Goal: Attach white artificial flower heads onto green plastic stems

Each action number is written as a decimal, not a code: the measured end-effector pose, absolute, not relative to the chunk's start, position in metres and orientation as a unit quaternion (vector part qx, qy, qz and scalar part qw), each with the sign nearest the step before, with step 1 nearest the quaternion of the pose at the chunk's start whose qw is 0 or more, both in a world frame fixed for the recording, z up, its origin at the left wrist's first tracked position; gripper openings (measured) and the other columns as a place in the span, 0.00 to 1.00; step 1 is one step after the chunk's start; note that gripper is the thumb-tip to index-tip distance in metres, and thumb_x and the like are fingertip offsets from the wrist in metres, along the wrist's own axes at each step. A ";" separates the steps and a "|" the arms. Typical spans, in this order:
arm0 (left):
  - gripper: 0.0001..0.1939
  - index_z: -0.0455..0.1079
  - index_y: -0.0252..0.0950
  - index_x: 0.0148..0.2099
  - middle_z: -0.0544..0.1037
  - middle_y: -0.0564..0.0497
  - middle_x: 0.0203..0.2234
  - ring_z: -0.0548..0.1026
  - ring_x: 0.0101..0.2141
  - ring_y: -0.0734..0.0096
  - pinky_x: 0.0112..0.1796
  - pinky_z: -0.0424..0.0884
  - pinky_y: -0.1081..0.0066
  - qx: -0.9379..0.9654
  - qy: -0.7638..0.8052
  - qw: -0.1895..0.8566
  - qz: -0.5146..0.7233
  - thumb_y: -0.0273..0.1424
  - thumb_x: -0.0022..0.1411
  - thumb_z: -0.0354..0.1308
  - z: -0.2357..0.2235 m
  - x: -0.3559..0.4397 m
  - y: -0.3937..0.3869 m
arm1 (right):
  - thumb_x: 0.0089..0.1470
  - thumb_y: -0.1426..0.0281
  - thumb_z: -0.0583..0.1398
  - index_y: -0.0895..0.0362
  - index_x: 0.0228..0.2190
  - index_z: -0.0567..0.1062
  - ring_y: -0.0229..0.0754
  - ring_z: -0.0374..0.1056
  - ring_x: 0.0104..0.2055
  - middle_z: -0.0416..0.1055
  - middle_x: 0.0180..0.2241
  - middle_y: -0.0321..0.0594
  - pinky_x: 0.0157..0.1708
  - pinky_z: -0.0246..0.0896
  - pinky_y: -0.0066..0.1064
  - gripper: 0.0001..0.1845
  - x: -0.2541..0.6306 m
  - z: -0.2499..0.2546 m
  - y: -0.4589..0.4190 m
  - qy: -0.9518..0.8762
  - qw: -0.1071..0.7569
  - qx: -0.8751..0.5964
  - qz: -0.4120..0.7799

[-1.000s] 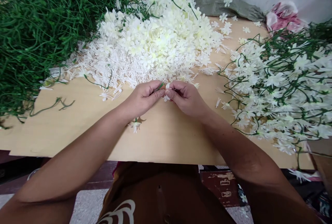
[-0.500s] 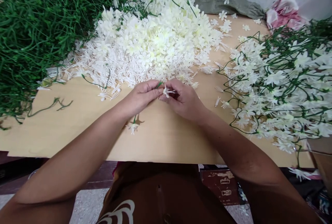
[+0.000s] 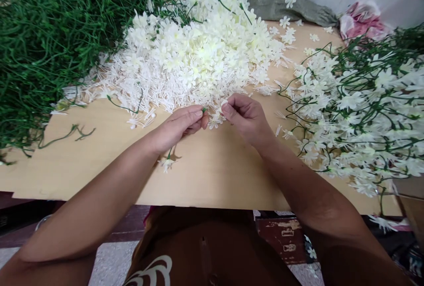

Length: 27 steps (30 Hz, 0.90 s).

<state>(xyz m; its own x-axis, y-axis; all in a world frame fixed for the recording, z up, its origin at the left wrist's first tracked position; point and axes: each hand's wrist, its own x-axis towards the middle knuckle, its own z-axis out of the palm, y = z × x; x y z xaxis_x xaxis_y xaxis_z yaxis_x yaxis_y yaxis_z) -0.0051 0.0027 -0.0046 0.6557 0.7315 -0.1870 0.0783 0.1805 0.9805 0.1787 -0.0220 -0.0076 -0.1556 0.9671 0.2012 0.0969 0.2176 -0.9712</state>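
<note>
My left hand (image 3: 185,122) is closed on a green artificial flower stem (image 3: 204,110), whose tip shows between thumb and forefinger. Below that hand hangs a white flower (image 3: 166,163) on a branch of the stem. My right hand (image 3: 247,118) sits slightly apart from the left, thumb and forefinger pinching a small white flower piece (image 3: 224,103); most of it is hidden. White blossoms (image 3: 216,119) show between the two hands. Just beyond them rises a heap of loose white blossoms (image 3: 205,52) with thin white stamens (image 3: 159,85) along its near side.
A large pile of green stems (image 3: 59,34) fills the left. Stems with white flowers on them (image 3: 357,114) lie heaped at the right. Brown board (image 3: 212,180) covers the table. A grey-green cloth (image 3: 281,1) and a pink-and-white plastic bag (image 3: 362,21) lie at the back.
My hands were together at the stem, with a white flower at the right fingers. Now the right hand has moved away to the right, pinching a white piece.
</note>
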 end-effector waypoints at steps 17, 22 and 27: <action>0.12 0.73 0.33 0.33 0.74 0.52 0.26 0.70 0.30 0.75 0.37 0.67 0.74 0.738 0.319 0.565 0.184 0.33 0.62 0.51 -0.002 -0.002 0.004 | 0.55 0.55 0.60 0.58 0.19 0.68 0.30 0.49 0.21 0.66 0.19 0.33 0.22 0.44 0.28 0.22 0.184 0.002 -0.025 -0.652 0.376 -0.434 0.494; 0.11 0.74 0.33 0.32 0.74 0.53 0.25 0.70 0.29 0.75 0.36 0.67 0.74 0.729 0.325 0.573 0.186 0.32 0.61 0.53 -0.001 -0.002 0.004 | 0.56 0.59 0.60 0.58 0.20 0.70 0.30 0.48 0.20 0.62 0.18 0.31 0.21 0.43 0.28 0.19 0.187 0.006 -0.026 -0.676 0.348 -0.444 0.474; 0.12 0.72 0.33 0.31 0.69 0.55 0.21 0.67 0.27 0.76 0.32 0.65 0.75 0.743 0.332 0.558 0.164 0.32 0.60 0.51 0.000 0.000 0.004 | 0.56 0.68 0.60 0.58 0.18 0.68 0.29 0.48 0.21 0.61 0.18 0.30 0.21 0.42 0.27 0.16 0.186 0.008 -0.027 -0.712 0.341 -0.448 0.420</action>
<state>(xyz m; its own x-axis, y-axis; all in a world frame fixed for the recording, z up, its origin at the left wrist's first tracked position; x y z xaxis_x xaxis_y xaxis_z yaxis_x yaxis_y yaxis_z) -0.0003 0.0040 0.0002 0.7258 0.6762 -0.1264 0.3102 -0.1577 0.9375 0.1859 -0.0274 0.0078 -0.3657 0.9243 0.1094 0.3522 0.2462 -0.9030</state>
